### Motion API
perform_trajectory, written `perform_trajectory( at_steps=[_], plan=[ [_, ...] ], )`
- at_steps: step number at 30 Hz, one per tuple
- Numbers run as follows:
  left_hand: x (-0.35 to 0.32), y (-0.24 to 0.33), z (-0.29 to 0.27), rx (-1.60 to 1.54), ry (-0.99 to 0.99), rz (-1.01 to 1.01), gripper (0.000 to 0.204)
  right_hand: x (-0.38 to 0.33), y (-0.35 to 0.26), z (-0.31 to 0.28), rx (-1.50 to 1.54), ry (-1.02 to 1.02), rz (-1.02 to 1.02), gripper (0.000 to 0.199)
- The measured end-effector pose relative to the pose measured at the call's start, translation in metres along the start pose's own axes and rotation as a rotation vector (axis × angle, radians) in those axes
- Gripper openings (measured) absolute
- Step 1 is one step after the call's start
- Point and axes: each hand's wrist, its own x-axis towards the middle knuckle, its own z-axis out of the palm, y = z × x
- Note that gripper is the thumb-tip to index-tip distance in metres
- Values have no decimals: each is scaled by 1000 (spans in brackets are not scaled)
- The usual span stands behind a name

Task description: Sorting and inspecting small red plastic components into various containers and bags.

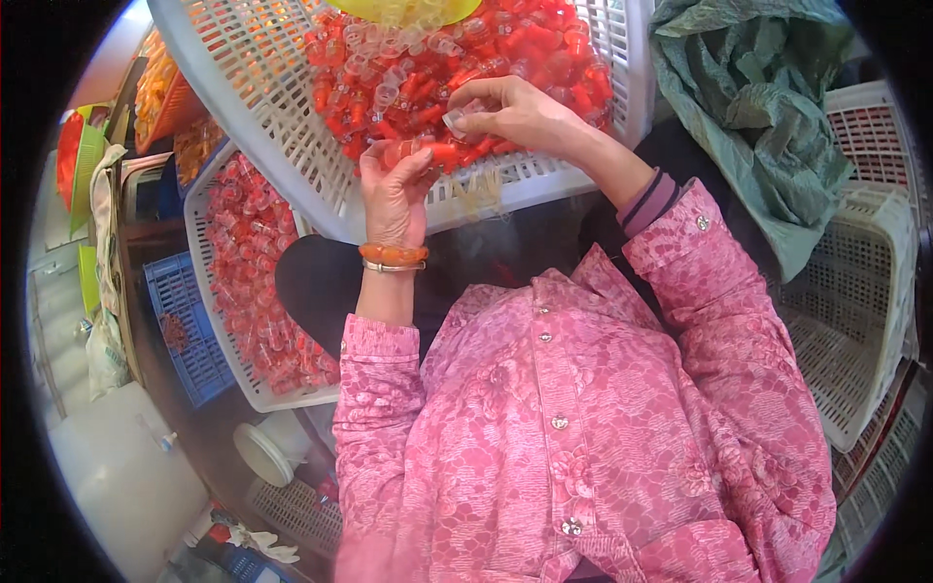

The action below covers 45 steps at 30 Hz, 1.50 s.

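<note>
A white slatted plastic basket (262, 68) sits before me, heaped with small red plastic pieces (530, 44) and clear plastic cups or caps (389, 83). Over its near edge, my left hand (397, 199) is closed, palm up, around a small red-and-clear plastic piece (442, 154). My right hand (530, 115) reaches in from the right and pinches a small clear plastic cap (453, 120) between thumb and fingers. The two hands are close together but apart. Part of a yellow bowl (413, 10) shows at the basket's far side, with clear pieces around it.
At left stands a white crate (255, 384) full of red-and-clear pieces, beside a blue basket (199, 340). A white bucket (267, 452) is lower left. To the right hang green sheeting (758, 126) and a white basket (846, 291). Loose yellowish bands (476, 191) lie on the near rim.
</note>
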Motion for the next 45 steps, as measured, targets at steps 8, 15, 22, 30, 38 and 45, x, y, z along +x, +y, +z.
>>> perform_trajectory(
  at_steps=[8, 15, 22, 30, 38, 45],
  plan=[
    [-10, -11, 11, 292, 85, 111, 47, -11, -12, 7, -46, 51, -147, 34],
    [-12, -7, 23, 329, 155, 53, 37, -11, 2, 18, -144, 81, -258, 35],
    [-7, -1, 19, 398, 138, 217, 30, -16, -12, 31, 125, -43, -79, 29],
    [-35, -13, 27, 839, 179, 661, 25, -28, -11, 32, 272, -190, 238, 34],
    [-52, -22, 22, 980, 212, 620, 19, -27, 6, 32, 622, -516, 407, 39],
    [-62, 9, -8, 922, 243, 595, 16, -11, -10, 34, 309, -270, 357, 38]
  ],
)
